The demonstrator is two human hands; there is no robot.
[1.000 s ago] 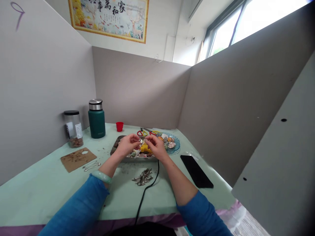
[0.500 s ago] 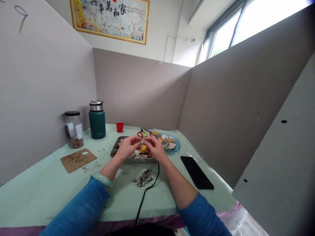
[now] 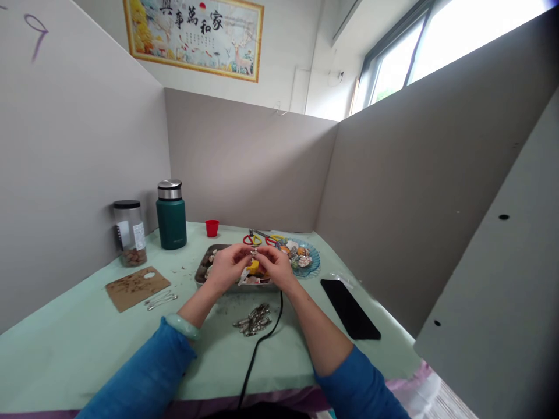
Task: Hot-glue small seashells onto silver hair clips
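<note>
Blue on both arms here: the left sleeve [image 3: 140, 366] a bright, plain blue, creased along its length, its cuff bunched and uneven at the edge. Right at that cuff, a bangle [image 3: 183, 327], pale green, smooth, rounded, with a soft shine. Over to the right sleeve [image 3: 358, 381], same blue, wrinkled too, ending higher up the forearm and leaving a longer stretch bare. Both hands, left [image 3: 227, 266] and right [image 3: 276, 266], are bare.
</note>
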